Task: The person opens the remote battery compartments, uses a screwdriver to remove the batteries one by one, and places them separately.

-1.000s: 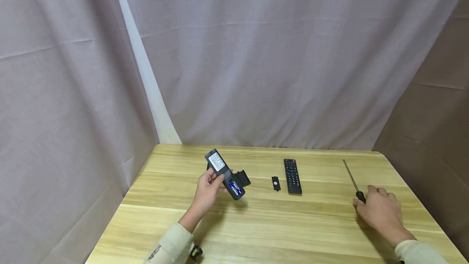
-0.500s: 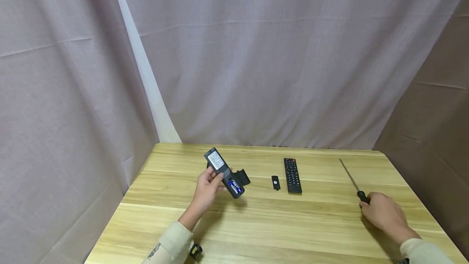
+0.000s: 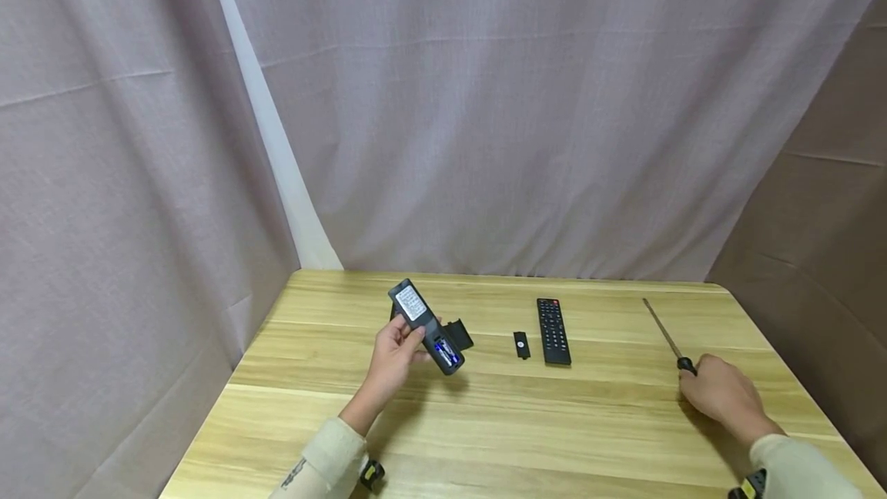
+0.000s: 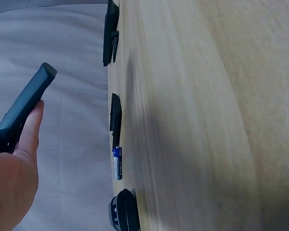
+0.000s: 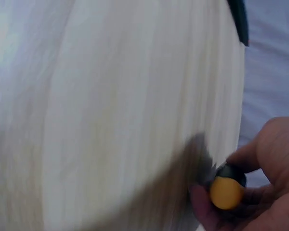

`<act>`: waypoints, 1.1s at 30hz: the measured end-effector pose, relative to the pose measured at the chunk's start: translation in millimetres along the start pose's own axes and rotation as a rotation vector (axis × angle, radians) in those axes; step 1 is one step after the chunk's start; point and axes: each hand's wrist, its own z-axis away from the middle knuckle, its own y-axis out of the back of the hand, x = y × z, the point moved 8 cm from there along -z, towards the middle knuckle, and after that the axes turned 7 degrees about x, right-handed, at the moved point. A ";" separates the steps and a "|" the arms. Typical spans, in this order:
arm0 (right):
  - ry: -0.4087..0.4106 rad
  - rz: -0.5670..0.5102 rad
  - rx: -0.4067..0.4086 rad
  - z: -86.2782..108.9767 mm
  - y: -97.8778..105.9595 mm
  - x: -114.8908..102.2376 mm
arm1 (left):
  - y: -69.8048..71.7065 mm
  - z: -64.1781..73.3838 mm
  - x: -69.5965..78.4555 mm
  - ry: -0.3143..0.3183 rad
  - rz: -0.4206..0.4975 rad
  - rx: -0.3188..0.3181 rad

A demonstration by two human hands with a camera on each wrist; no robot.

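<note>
Compared with half a second ago, the right hand (image 3: 722, 391) sits slightly higher in the frame, fingers wrapped round a screwdriver (image 3: 686, 365) by its handle; the left hand (image 3: 389, 354), nearly unmoved, grips a remote control (image 3: 431, 333) just below centre. The worktop (image 3: 540, 437) has its slanting right edge near the right hand; wood grain spans between both hands. The remote control's labelled back shows blue batteries (image 3: 446, 353) in an uncovered compartment.
</note>
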 end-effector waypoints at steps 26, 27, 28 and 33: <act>0.369 -0.366 0.129 92.8 5.5 -185.6 | -22.3 -14.7 -5.2 0.044 0.174 -0.051; 0.377 -0.367 0.125 94.6 4.5 -187.3 | -22.3 -15.3 -5.3 0.042 0.174 -0.051; 0.383 -0.366 0.121 96.5 3.8 -189.0 | -22.4 -15.7 -5.6 0.042 0.178 -0.050; 0.398 -0.361 0.094 103.1 -1.0 -193.5 | -23.5 -17.6 -6.2 0.036 0.212 -0.053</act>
